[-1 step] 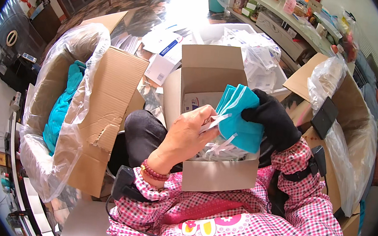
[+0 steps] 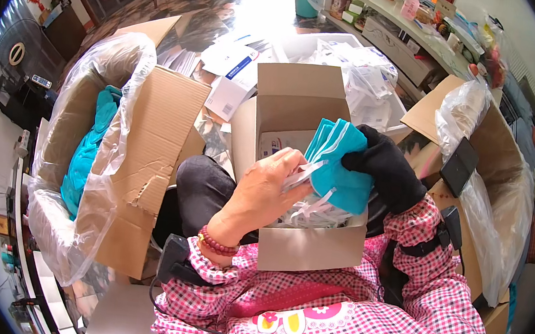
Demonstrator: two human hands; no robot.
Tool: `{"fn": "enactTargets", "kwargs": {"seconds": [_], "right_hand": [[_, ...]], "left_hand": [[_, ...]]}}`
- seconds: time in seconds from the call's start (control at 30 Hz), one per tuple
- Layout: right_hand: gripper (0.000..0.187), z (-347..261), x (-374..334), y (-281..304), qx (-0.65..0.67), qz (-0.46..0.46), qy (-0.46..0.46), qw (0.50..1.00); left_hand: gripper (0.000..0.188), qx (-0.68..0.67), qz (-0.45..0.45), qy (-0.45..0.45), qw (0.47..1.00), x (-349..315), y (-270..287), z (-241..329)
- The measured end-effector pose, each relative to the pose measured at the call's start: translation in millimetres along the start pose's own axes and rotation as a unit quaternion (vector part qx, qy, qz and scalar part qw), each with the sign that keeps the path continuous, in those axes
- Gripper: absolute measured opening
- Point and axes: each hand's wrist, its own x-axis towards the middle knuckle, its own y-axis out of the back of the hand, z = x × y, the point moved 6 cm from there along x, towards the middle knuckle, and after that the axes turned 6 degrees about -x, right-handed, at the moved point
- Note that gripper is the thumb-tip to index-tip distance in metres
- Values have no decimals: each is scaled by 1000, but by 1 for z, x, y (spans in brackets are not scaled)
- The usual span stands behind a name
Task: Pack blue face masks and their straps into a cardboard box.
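A small stack of teal folded face masks (image 2: 338,174) with white ear loops is held over an open cardboard box (image 2: 311,246) on my lap. My right hand (image 2: 378,165), in a black glove, grips the stack by its right side. My left hand (image 2: 271,184) is bare and closed at the stack's left edge, its fingers pinching the white ear loops (image 2: 308,171). The fingertips are partly hidden by the loops. Below the masks, white loops and clear packaging (image 2: 314,214) show inside the box.
To my left, a plastic-lined carton (image 2: 145,121) holds a pile of teal masks (image 2: 89,155). On the right stands another plastic-lined carton (image 2: 506,192), with a black phone (image 2: 459,166) at its edge. Beyond my box, a white bin (image 2: 401,109) holds packaged items, beside flat white cartons (image 2: 226,97).
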Motion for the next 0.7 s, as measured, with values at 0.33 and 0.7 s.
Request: {"fn": "enactTargets", "kwargs": {"seconds": [0.33,0.7], "right_hand": [[53,-13,-2,-12,99,-59,26,993],[45,-3,6,-15,51,-66,-3,996]], "left_hand": [[35,-57,130,-32,989,-6,12,6],[12,-183,158,-106,964,-10,25,12]]}}
